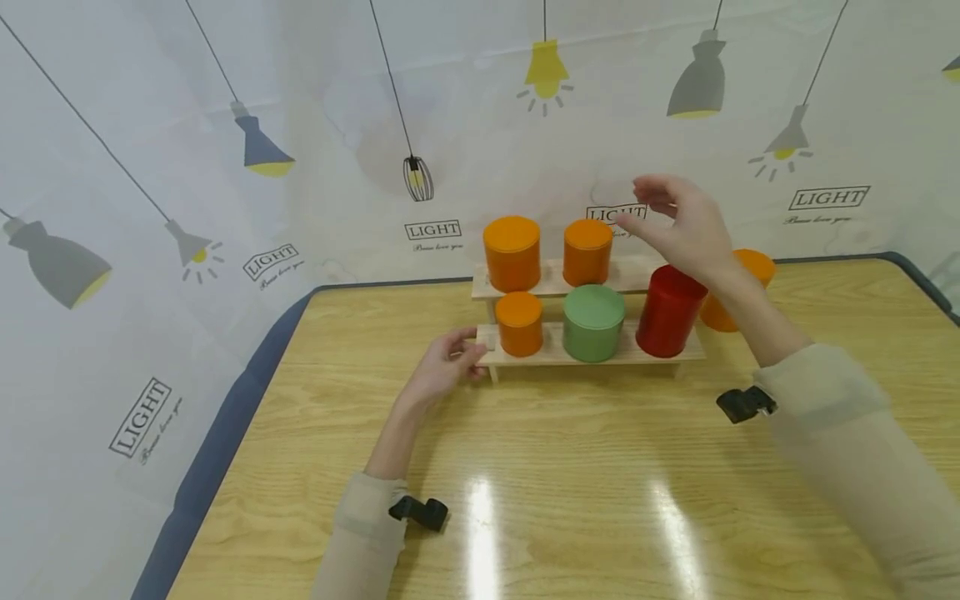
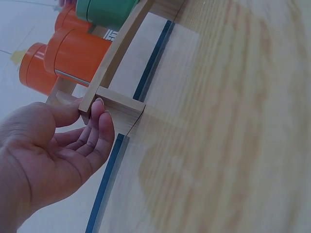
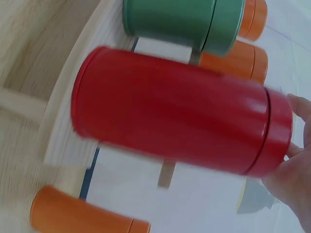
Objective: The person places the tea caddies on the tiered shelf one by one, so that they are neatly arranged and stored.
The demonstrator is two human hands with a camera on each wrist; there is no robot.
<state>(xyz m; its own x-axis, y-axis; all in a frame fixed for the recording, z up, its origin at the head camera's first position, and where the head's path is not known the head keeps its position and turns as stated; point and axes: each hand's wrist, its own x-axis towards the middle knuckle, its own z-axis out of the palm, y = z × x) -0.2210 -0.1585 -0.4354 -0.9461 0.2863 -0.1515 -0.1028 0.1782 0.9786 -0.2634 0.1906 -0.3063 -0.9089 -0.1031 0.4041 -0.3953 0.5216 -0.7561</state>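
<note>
A two-tier wooden stand (image 1: 630,357) carries round lidded canisters. My left hand (image 1: 444,364) pinches the left end of its lower tier, thumb above and fingertips below, as the left wrist view shows. Over the right part of the stand hovers my right hand (image 1: 686,225), fingers loosely bent and holding nothing. Just below it a tall red canister (image 1: 667,315) stands on the lower tier. Left of that are a green canister (image 1: 594,325) and a small orange canister (image 1: 519,325). Two orange canisters, one large (image 1: 512,254) and one smaller (image 1: 588,254), stand on the upper tier.
Another orange canister (image 1: 720,315) stands on the wooden table (image 1: 555,467) right of the stand, partly behind my right forearm. A pale backdrop (image 1: 465,108) printed with lamps rises behind the table, whose edge (image 1: 277,333) is dark blue.
</note>
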